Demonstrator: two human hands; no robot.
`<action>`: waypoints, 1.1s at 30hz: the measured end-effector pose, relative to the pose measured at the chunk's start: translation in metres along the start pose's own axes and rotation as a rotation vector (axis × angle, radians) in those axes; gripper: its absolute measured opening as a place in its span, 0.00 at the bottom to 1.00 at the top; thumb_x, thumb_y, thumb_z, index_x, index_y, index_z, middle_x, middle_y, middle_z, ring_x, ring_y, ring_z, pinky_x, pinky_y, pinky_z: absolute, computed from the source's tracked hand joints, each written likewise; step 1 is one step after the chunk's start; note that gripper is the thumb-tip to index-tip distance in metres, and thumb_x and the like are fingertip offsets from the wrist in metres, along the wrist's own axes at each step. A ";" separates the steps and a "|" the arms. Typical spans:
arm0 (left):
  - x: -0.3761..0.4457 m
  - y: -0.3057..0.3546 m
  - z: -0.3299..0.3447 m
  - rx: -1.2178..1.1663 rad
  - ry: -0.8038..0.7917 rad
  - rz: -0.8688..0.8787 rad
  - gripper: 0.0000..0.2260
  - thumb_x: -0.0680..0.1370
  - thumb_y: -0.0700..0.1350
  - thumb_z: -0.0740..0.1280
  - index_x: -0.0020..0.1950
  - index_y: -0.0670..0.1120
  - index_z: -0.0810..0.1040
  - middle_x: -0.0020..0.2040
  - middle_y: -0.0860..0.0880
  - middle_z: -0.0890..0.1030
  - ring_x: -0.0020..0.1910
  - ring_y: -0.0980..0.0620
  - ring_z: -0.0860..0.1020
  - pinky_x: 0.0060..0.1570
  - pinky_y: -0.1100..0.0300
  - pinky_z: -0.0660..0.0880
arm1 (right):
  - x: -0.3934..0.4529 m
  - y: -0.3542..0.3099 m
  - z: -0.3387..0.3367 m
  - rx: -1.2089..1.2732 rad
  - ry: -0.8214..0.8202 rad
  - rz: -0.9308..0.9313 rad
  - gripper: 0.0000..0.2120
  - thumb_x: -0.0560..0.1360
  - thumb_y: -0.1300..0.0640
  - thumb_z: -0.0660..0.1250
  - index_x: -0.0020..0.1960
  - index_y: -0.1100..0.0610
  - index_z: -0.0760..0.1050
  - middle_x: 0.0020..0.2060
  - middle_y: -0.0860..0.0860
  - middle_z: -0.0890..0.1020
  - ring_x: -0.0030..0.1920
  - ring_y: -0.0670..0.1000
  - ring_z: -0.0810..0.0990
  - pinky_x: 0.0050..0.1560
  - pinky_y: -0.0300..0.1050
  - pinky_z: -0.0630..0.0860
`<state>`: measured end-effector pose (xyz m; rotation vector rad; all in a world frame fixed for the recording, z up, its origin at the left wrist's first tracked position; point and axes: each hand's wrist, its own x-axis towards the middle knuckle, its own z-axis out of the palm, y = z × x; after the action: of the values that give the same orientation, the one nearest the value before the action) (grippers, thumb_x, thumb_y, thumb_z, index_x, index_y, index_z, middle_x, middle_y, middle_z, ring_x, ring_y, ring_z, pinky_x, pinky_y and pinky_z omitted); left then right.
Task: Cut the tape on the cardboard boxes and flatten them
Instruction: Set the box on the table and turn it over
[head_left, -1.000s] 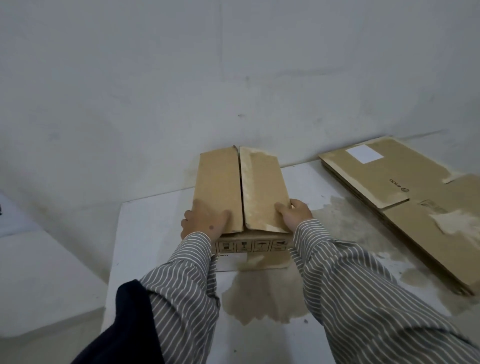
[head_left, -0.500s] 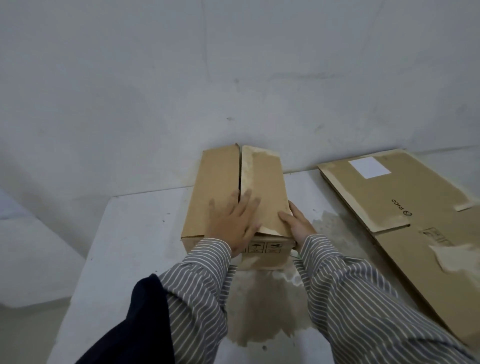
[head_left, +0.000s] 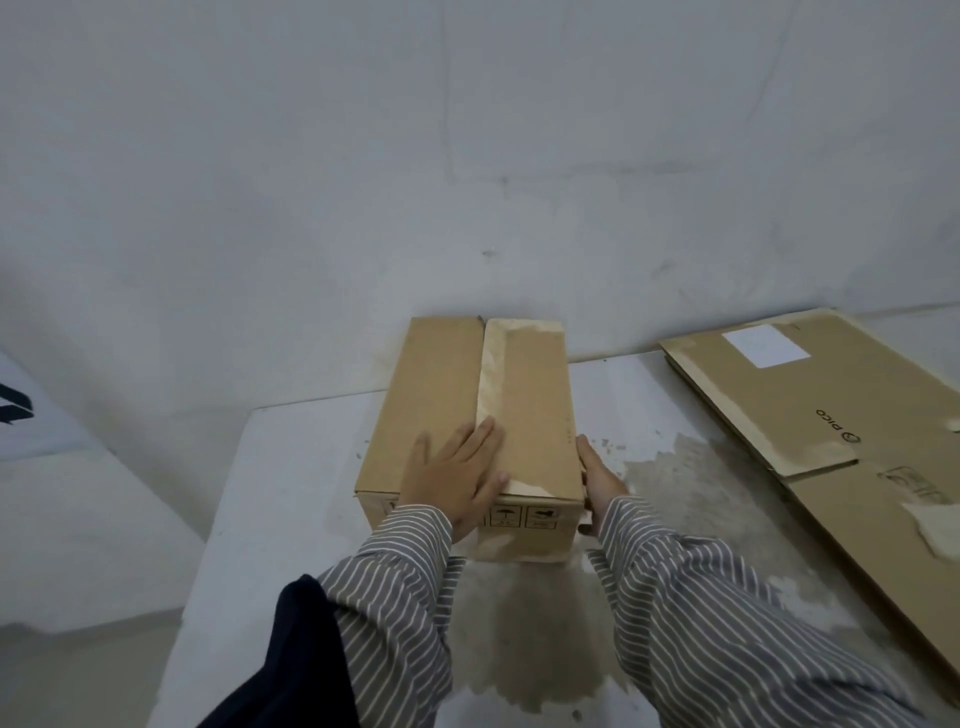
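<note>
Since a moment ago, both of my hands have changed place on the cardboard box (head_left: 470, 431): they were clasping the near ends of its two top flaps, and now one lies on the lid while the other is down at the side. Nearest me, my striped sleeves (head_left: 701, 613) reach forward over a brownish stain (head_left: 524, 634) on the white bench (head_left: 291, 493). My left hand (head_left: 457, 480) lies flat on the box top near its front edge, fingers straight and spread across the seam between the flaps, pressing down. My right hand (head_left: 600, 480) is against the box's right side wall, fingers extended along it; its thumb is hidden, so I cannot tell if it hooks the corner. The box sits closed on the bench, its far end close to the wall (head_left: 467, 156), with pale tape residue (head_left: 493, 374) running along the right flap beside the seam and printed handling symbols on the front face. Further off on my right, flattened cardboard (head_left: 831, 415) lies on the bench, a white label (head_left: 766, 345) on its far sheet.
</note>
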<state>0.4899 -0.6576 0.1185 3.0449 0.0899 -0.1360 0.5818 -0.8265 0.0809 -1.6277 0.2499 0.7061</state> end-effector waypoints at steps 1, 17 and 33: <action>-0.001 -0.001 0.001 0.003 -0.002 0.007 0.26 0.82 0.59 0.43 0.78 0.53 0.40 0.78 0.57 0.41 0.77 0.56 0.43 0.73 0.43 0.42 | 0.004 0.007 0.005 0.056 0.006 0.018 0.42 0.66 0.24 0.56 0.69 0.52 0.70 0.64 0.54 0.76 0.63 0.59 0.74 0.68 0.59 0.67; -0.043 -0.103 -0.023 -0.750 0.302 -0.122 0.30 0.76 0.59 0.49 0.77 0.52 0.51 0.77 0.55 0.52 0.76 0.55 0.50 0.75 0.57 0.45 | -0.051 -0.085 0.092 -0.327 -0.080 -0.356 0.37 0.71 0.34 0.63 0.75 0.44 0.56 0.74 0.52 0.61 0.70 0.58 0.65 0.70 0.54 0.62; -0.017 -0.058 -0.044 -1.145 0.296 -0.216 0.28 0.81 0.59 0.53 0.78 0.52 0.51 0.76 0.55 0.55 0.74 0.54 0.55 0.73 0.54 0.51 | -0.095 -0.118 0.062 -0.493 0.179 -0.610 0.33 0.72 0.60 0.71 0.73 0.60 0.62 0.69 0.53 0.69 0.65 0.51 0.72 0.66 0.45 0.69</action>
<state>0.4734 -0.5965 0.1583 1.8829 0.3665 0.2660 0.5523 -0.7661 0.2299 -2.0960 -0.3155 0.1500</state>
